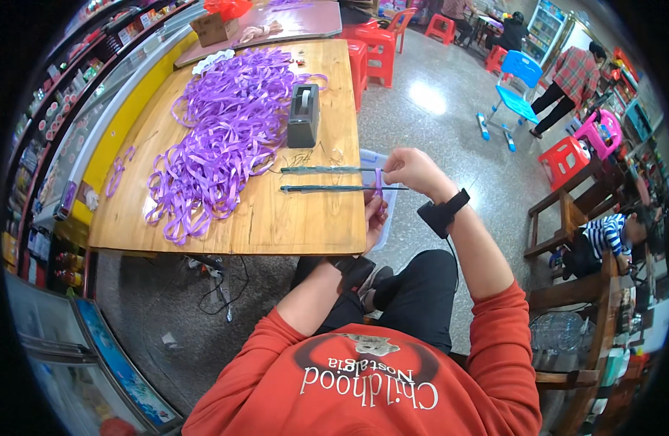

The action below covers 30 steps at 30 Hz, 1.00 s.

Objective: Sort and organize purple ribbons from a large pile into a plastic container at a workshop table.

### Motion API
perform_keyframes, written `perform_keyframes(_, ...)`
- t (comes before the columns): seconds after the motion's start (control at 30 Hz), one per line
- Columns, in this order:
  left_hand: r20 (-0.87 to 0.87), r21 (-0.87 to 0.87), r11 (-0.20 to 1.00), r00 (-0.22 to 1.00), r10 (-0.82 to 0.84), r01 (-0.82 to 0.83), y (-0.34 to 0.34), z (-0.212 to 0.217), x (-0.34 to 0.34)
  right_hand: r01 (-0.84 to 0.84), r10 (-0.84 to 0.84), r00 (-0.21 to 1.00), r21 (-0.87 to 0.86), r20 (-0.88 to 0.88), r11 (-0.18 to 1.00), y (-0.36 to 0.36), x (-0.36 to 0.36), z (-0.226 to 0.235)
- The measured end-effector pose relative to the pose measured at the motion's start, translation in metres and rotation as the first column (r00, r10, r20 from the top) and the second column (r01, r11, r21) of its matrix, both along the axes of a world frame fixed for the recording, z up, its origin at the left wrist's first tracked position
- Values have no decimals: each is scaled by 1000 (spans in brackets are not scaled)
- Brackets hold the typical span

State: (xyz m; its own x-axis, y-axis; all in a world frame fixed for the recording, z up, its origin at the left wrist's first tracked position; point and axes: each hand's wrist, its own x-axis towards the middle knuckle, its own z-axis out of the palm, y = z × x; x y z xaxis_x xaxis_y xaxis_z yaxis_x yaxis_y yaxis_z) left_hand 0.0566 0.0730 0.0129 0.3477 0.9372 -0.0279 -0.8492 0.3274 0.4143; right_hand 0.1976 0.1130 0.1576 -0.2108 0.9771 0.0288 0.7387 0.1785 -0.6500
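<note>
Two thin dark rods [327, 188], partly wrapped in greenish tape, lie side by side on the wooden table and stick out past its right edge. A strip of purple ribbon [379, 182] is looped about their projecting ends. My right hand [416, 173] pinches at the ribbon beside the upper rod. Below the rods, the fingers of my left hand [376, 216] are closed on the lower part of the ribbon, partly hidden by the table edge. A big heap of purple ribbon loops [225, 123] covers the middle of the table, next to a black tape dispenser [303, 116].
Under my hands stands a translucent plastic bin [387, 218]. The wooden table's [305, 232] corner is close to my left forearm. Red stools [379, 64], a blue chair [516, 91] and wooden seats [567, 211] stand around. Several other people are farther off to the right.
</note>
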Motion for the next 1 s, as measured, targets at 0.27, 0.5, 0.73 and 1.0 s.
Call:
perform_keyframes(0.27,0,37,999,1000,-12,12,-6,14,3,241,-222,967,166,-127,956,-27,7,-23)
perform_keyframes(0.5,-5,77,997,1000,12,-12,-4,8,-1,228,-226,969,10,-102,974,-32,-3,-25)
perform_keyframes(0.73,-13,29,999,1000,23,-22,-7,22,4,209,-266,887,-186,-378,960,-16,-3,-52)
perform_keyframes(1.0,-56,59,993,993,102,-98,0,14,0,-161,-516,415,-619,-749,769,-9,-8,-53)
